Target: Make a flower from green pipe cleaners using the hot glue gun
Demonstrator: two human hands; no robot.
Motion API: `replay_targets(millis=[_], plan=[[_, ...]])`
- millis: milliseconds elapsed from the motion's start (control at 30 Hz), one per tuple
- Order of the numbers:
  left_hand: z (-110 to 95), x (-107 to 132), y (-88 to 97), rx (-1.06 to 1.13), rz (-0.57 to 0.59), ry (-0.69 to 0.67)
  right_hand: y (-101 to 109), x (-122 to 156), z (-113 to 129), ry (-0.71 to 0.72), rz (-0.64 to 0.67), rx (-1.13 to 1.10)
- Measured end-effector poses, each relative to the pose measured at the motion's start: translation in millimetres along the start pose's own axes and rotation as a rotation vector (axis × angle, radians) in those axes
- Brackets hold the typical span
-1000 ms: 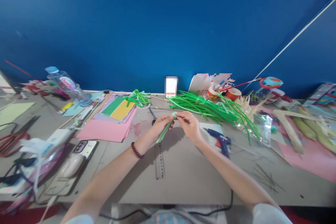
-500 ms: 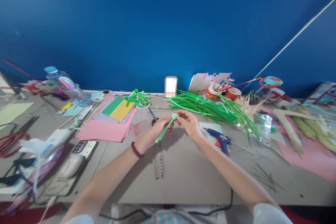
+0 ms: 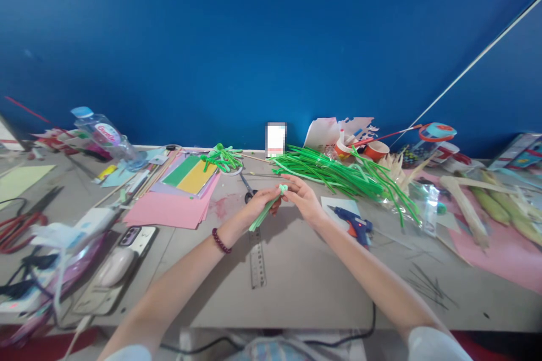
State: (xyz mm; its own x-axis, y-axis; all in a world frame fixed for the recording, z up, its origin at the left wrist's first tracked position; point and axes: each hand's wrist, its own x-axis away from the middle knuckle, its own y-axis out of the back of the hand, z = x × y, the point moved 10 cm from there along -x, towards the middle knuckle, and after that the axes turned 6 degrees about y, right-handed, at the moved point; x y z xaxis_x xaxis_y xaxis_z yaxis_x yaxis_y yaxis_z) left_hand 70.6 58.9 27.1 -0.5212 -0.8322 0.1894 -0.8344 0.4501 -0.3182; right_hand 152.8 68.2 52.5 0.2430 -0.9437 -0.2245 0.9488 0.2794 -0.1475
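My left hand [image 3: 265,201] is closed around a bundle of pale green pipe cleaners [image 3: 263,218], whose loose ends point down toward me. At the bundle's upper end is a curled, knotted-looking tip [image 3: 283,188]. My right hand [image 3: 302,198] pinches at that tip with thumb and fingertips. Below the bundle lies a metal ruler [image 3: 257,262] on the table. Scissors [image 3: 248,189] rest just behind my left hand, partly covered by it. A blue glue gun [image 3: 353,224] sits to the right of my right hand.
Bright green pipe cleaners [image 3: 339,172] are heaped at the back right. Curled green pieces [image 3: 222,158] and pink paper [image 3: 165,210] lie back left. A phone [image 3: 95,293], a tilted bottle [image 3: 104,132] and red-handled scissors [image 3: 21,231] are farther left. Corn husks [image 3: 466,208] lie right.
My right fingers have shifted slightly on the bundle's upper end, and the tip's curled shape shows differently. My left hand keeps its hold in nearly the same place.
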Motion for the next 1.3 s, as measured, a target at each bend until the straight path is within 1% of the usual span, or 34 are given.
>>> replay_targets(millis=[133, 333, 433, 567, 667, 867, 1033, 1167, 1300], plan=[[-0.3, 1.6, -3.9, 0.038, -0.001, 0.025, 2.3, 0.0, -1.7, 0.031, -0.017, 0.049], [4.6, 4.1, -16.7, 0.148, 0.088, 0.15, 2.7, -0.8, -1.0, 0.062, 0.007, 0.098], [8.4, 4.3, -16.7, 0.187, 0.101, 0.196, 1.5, -1.6, 3.4, 0.092, 0.024, 0.09], [10.6, 5.1, -16.6, 0.222, 0.104, 0.222, -1.1, -1.7, 5.7, 0.099, 0.055, 0.106], [7.5, 6.3, -16.4, 0.202, 0.078, 0.203, -1.8, -1.5, 6.4, 0.103, 0.072, 0.135], [-0.9, 9.6, -13.2, 0.166, -0.023, 0.149, -2.0, -1.1, 5.5, 0.123, 0.083, 0.201], [-1.4, 8.4, -5.1, 0.115, -0.084, 0.106, -4.7, 0.2, 9.0, 0.136, 0.089, 0.274], [5.7, 4.8, -4.9, 0.151, -0.056, 0.143, -7.5, 0.9, 14.3, 0.168, 0.118, 0.31], [6.5, 3.5, -8.1, 0.166, -0.042, 0.168, -8.6, 0.6, 10.3, 0.167, 0.144, 0.311]])
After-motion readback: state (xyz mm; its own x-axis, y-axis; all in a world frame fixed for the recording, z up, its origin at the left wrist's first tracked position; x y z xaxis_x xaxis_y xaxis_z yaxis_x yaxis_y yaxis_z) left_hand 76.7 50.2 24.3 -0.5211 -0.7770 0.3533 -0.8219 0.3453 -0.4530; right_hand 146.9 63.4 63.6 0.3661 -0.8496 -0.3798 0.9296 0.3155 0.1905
